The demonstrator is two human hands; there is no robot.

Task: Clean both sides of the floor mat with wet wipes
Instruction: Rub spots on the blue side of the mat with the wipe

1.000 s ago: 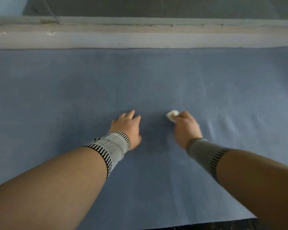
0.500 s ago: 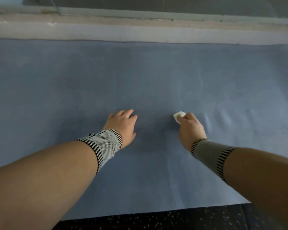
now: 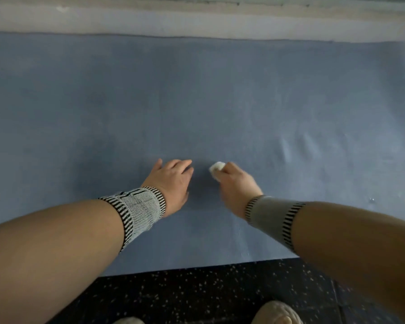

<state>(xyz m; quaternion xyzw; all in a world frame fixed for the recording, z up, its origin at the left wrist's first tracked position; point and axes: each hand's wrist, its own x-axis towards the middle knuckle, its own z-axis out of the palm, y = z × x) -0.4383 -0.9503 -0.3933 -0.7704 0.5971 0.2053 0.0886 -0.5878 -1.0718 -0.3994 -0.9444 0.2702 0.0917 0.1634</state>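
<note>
Here, blue floor mat [image 3: 197, 101], flat, faintly creased

The big flat floor mat [image 3: 197, 101] is blue. The little crumpled wet wipe [image 3: 216, 166] is white. Both stretchy wrist bands [image 3: 138, 210] are grey with black-and-white stripes. The hard floor [image 3: 208, 293] is black with pale speckles.

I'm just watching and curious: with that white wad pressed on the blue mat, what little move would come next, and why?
Probably a short sweep of the right hand sideways, keeping the wet wipe pressed down. The wipe sits bunched in that hand's grip on the floor mat, the left hand rests flat on the mat beside it, and much mat lies to either side.
</note>
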